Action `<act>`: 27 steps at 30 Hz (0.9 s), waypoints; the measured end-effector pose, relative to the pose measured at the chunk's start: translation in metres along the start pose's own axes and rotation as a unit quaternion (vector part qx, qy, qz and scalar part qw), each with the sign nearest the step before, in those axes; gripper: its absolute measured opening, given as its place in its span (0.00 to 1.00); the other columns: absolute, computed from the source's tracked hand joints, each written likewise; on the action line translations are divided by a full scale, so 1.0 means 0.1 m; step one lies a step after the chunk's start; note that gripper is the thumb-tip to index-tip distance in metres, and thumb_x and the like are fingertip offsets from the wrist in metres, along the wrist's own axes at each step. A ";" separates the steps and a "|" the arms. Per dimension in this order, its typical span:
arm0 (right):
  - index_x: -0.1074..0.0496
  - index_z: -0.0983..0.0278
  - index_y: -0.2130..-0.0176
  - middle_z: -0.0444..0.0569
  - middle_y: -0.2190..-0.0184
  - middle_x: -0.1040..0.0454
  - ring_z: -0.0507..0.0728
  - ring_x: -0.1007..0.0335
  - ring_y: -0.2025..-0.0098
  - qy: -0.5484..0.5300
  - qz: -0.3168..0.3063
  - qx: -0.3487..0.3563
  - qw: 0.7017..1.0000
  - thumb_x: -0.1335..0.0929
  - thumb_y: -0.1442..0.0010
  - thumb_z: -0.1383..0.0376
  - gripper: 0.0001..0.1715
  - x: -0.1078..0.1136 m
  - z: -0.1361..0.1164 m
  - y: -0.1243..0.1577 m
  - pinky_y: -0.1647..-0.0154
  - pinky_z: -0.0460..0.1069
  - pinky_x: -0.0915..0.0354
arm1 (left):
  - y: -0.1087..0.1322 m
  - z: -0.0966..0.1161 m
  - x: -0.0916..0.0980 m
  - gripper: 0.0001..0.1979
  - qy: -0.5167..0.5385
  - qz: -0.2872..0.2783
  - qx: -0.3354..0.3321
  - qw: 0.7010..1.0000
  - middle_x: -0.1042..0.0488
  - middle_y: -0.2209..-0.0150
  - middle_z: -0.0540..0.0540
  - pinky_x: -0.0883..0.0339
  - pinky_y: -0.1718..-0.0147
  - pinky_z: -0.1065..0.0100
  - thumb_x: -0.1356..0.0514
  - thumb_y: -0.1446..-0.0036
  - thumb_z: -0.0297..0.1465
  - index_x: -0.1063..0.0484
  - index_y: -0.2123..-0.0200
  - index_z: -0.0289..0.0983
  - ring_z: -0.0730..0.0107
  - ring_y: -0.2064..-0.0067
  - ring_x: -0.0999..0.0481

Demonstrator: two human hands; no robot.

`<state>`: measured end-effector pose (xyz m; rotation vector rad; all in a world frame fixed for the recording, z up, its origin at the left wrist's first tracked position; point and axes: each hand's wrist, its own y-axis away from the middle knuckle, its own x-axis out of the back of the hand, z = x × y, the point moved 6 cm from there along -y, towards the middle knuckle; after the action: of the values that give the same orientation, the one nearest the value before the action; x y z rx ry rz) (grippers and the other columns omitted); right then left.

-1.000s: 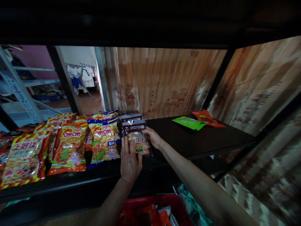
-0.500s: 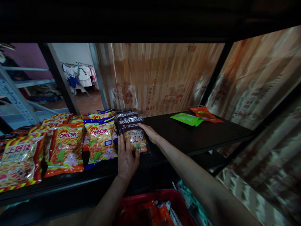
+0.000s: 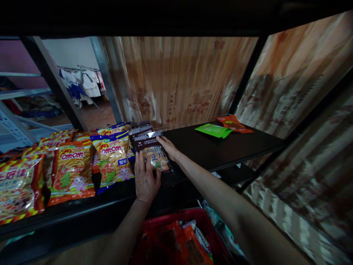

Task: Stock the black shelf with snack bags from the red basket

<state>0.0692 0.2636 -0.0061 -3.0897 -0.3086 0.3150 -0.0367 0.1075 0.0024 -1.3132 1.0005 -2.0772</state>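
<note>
A dark brown snack packet (image 3: 154,154) with a checkered top lies at the front of a black shelf (image 3: 220,152), with two like packets (image 3: 142,129) stacked behind it. My left hand (image 3: 145,178) lies flat on the packet's near left corner, fingers stretched out. My right hand (image 3: 168,147) rests against the packet's right edge, fingers extended along it. Neither hand has the packet lifted.
Left of the packet stand rows of blue-and-yellow (image 3: 113,160) and orange snack bags (image 3: 72,169). A green packet (image 3: 213,130) and an orange packet (image 3: 233,123) lie far right on the shelf. A red basket (image 3: 179,239) with packets sits below. Patterned curtain hangs behind.
The view has shifted so everything sits a little lower-left and closer. Both hands stay on the brown packet, which has slid slightly back toward the stacked ones.
</note>
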 end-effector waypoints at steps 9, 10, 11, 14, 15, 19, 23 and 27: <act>0.24 0.60 0.68 0.46 0.63 0.24 0.58 0.30 0.56 0.184 0.055 0.085 0.978 0.31 0.50 0.46 0.21 0.28 0.02 0.33 0.50 0.52 0.39 | -0.01 0.02 -0.01 0.24 -0.015 -0.007 0.005 1.000 0.44 0.37 0.28 0.45 0.41 0.44 0.44 0.42 0.31 0.40 0.43 0.32 0.47 0.32 0.55; 0.24 0.60 0.71 0.47 0.61 0.25 0.59 0.31 0.53 0.193 0.055 0.086 0.976 0.30 0.51 0.46 0.20 0.29 0.02 0.35 0.48 0.53 0.40 | -0.01 0.01 -0.01 0.24 -0.013 -0.006 0.008 1.000 0.44 0.37 0.28 0.45 0.41 0.44 0.44 0.42 0.31 0.40 0.43 0.32 0.46 0.32 0.54; 0.24 0.60 0.73 0.48 0.58 0.25 0.60 0.33 0.50 0.198 0.060 0.088 0.974 0.29 0.52 0.47 0.20 0.31 0.02 0.36 0.45 0.53 0.42 | -0.01 0.01 -0.01 0.24 -0.011 -0.006 0.010 1.000 0.44 0.37 0.28 0.45 0.41 0.44 0.44 0.42 0.31 0.40 0.43 0.32 0.46 0.32 0.54; 0.23 0.60 0.74 0.50 0.48 0.30 0.61 0.39 0.43 0.182 0.081 0.090 0.976 0.28 0.55 0.48 0.18 0.32 0.01 0.35 0.40 0.54 0.48 | -0.01 0.00 -0.03 0.24 -0.005 -0.009 0.007 1.000 0.45 0.36 0.29 0.45 0.41 0.44 0.45 0.42 0.30 0.41 0.42 0.32 0.47 0.32 0.55; 0.23 0.60 0.74 0.51 0.47 0.31 0.61 0.40 0.42 0.174 0.084 0.088 0.977 0.28 0.55 0.48 0.18 0.31 0.02 0.34 0.40 0.54 0.48 | 0.00 -0.01 -0.03 0.25 -0.003 -0.010 0.005 1.000 0.46 0.36 0.29 0.45 0.41 0.44 0.45 0.42 0.30 0.42 0.42 0.32 0.47 0.32 0.55; 0.24 0.61 0.74 0.50 0.49 0.30 0.60 0.37 0.45 0.157 0.100 0.088 0.979 0.29 0.55 0.47 0.19 0.28 0.05 0.27 0.42 0.54 0.46 | 0.00 -0.02 -0.04 0.25 -0.003 -0.005 0.008 1.000 0.46 0.36 0.28 0.45 0.41 0.45 0.45 0.41 0.30 0.43 0.41 0.31 0.49 0.31 0.55; 0.27 0.60 0.72 0.45 0.66 0.25 0.57 0.31 0.58 0.121 0.079 0.062 0.988 0.29 0.54 0.47 0.20 0.21 0.09 0.27 0.53 0.51 0.38 | 0.00 -0.03 -0.05 0.25 -0.012 -0.004 0.022 1.000 0.47 0.36 0.27 0.43 0.41 0.45 0.44 0.41 0.31 0.42 0.41 0.30 0.48 0.32 0.53; 0.29 0.60 0.70 0.43 0.70 0.25 0.55 0.31 0.61 0.070 0.081 0.050 0.993 0.31 0.51 0.45 0.22 0.21 0.08 0.24 0.56 0.49 0.37 | -0.01 -0.02 -0.03 0.25 -0.017 -0.002 0.024 1.000 0.48 0.35 0.26 0.43 0.42 0.46 0.44 0.41 0.32 0.42 0.42 0.30 0.47 0.32 0.53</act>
<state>0.0925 0.2442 -0.0190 -3.0220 -0.0362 0.1103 -0.0375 0.1106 0.0009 -1.3218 0.9285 -2.0627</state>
